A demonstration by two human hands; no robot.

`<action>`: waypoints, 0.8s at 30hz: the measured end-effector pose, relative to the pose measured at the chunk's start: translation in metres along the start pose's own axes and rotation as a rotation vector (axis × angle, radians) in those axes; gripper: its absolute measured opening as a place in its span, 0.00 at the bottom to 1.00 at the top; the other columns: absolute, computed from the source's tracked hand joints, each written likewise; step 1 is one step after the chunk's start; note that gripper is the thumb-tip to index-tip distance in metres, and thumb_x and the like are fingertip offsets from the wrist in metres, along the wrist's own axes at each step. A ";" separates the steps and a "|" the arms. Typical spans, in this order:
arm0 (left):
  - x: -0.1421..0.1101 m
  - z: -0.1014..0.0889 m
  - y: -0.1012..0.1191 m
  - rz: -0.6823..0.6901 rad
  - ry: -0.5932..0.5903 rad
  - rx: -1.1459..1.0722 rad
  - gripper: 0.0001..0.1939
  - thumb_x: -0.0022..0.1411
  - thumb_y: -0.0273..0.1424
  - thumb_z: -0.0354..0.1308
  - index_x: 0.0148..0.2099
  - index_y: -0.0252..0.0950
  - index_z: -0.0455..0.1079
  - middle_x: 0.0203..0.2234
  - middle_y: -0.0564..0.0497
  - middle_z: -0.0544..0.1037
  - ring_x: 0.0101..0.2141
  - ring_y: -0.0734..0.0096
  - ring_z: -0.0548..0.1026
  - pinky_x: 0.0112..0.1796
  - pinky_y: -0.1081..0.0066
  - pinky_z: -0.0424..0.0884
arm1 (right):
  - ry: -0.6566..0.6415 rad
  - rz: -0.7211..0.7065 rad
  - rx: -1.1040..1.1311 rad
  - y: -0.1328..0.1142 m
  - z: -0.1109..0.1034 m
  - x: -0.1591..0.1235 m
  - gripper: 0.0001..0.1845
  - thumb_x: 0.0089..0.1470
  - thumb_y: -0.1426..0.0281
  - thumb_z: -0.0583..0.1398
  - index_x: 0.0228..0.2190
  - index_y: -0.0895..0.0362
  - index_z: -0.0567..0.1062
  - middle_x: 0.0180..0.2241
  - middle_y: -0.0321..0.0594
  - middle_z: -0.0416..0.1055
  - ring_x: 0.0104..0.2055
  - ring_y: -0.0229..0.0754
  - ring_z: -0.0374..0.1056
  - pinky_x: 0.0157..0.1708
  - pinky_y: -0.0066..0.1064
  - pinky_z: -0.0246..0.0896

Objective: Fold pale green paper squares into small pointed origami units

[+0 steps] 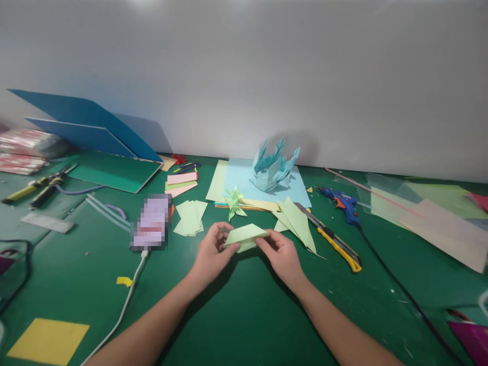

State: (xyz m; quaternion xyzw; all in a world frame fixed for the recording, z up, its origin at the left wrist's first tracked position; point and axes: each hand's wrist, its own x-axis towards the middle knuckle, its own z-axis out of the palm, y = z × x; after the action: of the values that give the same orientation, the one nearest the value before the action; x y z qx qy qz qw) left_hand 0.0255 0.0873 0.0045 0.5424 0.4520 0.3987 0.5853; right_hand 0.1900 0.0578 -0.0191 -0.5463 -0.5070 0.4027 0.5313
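A folded piece of light green paper (246,235) is held up between both hands above the green table. My left hand (215,251) pinches its left end, thumb in front and fingers behind. At the other end, my right hand (281,252) grips the paper between thumb and fingers. Just beyond sits a green folded paper flower (235,202). A fanned stack of light green paper slips (190,217) lies left of the hands, and larger light green sheets (298,222) lie to the right.
A blue origami piece (273,168) stands on blue sheets at the back. A yellow utility knife (339,248) and a blue glue gun (345,203) lie right. Leftward are a phone (151,222) with a white cable (129,300), pliers (46,187) and blue boards (91,122).
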 end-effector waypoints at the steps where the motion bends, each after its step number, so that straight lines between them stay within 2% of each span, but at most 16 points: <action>1: 0.001 -0.001 0.001 0.010 0.000 0.011 0.16 0.46 0.29 0.61 0.38 0.37 0.61 0.22 0.58 0.69 0.24 0.76 0.67 0.27 0.75 0.62 | -0.008 0.001 -0.003 0.001 0.000 0.000 0.11 0.47 0.62 0.59 0.27 0.57 0.72 0.23 0.36 0.68 0.26 0.40 0.64 0.29 0.30 0.61; 4: 0.001 -0.004 0.002 0.056 -0.003 0.081 0.14 0.47 0.27 0.60 0.37 0.37 0.62 0.24 0.56 0.70 0.27 0.75 0.69 0.28 0.75 0.64 | -0.042 0.008 -0.002 0.001 0.001 -0.001 0.14 0.44 0.61 0.62 0.32 0.57 0.72 0.25 0.36 0.68 0.25 0.39 0.62 0.27 0.29 0.60; 6: 0.000 -0.004 0.001 0.060 -0.050 0.104 0.13 0.48 0.27 0.60 0.37 0.37 0.63 0.25 0.56 0.70 0.27 0.75 0.69 0.29 0.75 0.64 | -0.051 0.021 0.007 -0.001 0.001 -0.001 0.16 0.43 0.61 0.62 0.33 0.57 0.71 0.27 0.36 0.68 0.23 0.36 0.60 0.24 0.27 0.58; 11: 0.000 -0.005 0.001 -0.001 -0.168 0.064 0.15 0.47 0.29 0.61 0.38 0.37 0.63 0.22 0.59 0.68 0.23 0.77 0.68 0.26 0.75 0.63 | -0.044 0.065 -0.010 -0.007 -0.001 0.000 0.15 0.46 0.58 0.59 0.23 0.57 0.71 0.18 0.31 0.60 0.19 0.33 0.53 0.18 0.25 0.51; 16: 0.006 -0.014 0.004 -0.034 -0.176 0.105 0.12 0.48 0.32 0.61 0.36 0.35 0.66 0.22 0.56 0.72 0.22 0.76 0.71 0.27 0.73 0.67 | -0.039 0.111 0.018 -0.007 -0.003 0.001 0.15 0.45 0.58 0.60 0.22 0.58 0.71 0.12 0.26 0.53 0.14 0.31 0.49 0.15 0.24 0.46; 18: 0.008 -0.018 0.005 0.031 -0.144 0.209 0.09 0.50 0.32 0.59 0.35 0.35 0.68 0.23 0.54 0.75 0.24 0.73 0.72 0.28 0.72 0.68 | -0.043 0.095 -0.003 -0.005 -0.003 0.000 0.13 0.45 0.60 0.60 0.23 0.58 0.72 0.11 0.27 0.55 0.13 0.31 0.52 0.15 0.24 0.49; 20: 0.010 -0.023 0.005 0.152 -0.111 0.375 0.05 0.52 0.30 0.57 0.33 0.36 0.70 0.25 0.52 0.77 0.27 0.71 0.74 0.31 0.69 0.70 | -0.047 0.045 -0.036 -0.002 -0.003 -0.001 0.10 0.46 0.63 0.60 0.25 0.58 0.75 0.14 0.31 0.64 0.14 0.32 0.57 0.16 0.25 0.55; 22: 0.011 -0.027 0.005 0.316 -0.104 0.534 0.05 0.54 0.26 0.54 0.31 0.37 0.72 0.27 0.51 0.79 0.30 0.69 0.75 0.35 0.68 0.71 | -0.049 -0.042 -0.082 0.001 -0.003 -0.001 0.09 0.47 0.67 0.58 0.27 0.57 0.77 0.22 0.37 0.73 0.17 0.34 0.63 0.19 0.27 0.61; 24: 0.012 -0.030 0.004 0.493 -0.124 0.656 0.09 0.55 0.22 0.52 0.31 0.37 0.72 0.29 0.51 0.78 0.33 0.69 0.75 0.37 0.67 0.71 | -0.055 -0.168 -0.156 0.004 -0.005 -0.001 0.11 0.48 0.72 0.56 0.29 0.55 0.79 0.30 0.40 0.76 0.25 0.38 0.70 0.27 0.30 0.67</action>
State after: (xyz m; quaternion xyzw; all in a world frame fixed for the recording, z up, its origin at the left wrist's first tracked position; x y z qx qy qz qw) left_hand 0.0003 0.1068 0.0070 0.8151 0.3754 0.3286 0.2945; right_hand 0.1953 0.0560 -0.0221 -0.5306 -0.5951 0.3308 0.5049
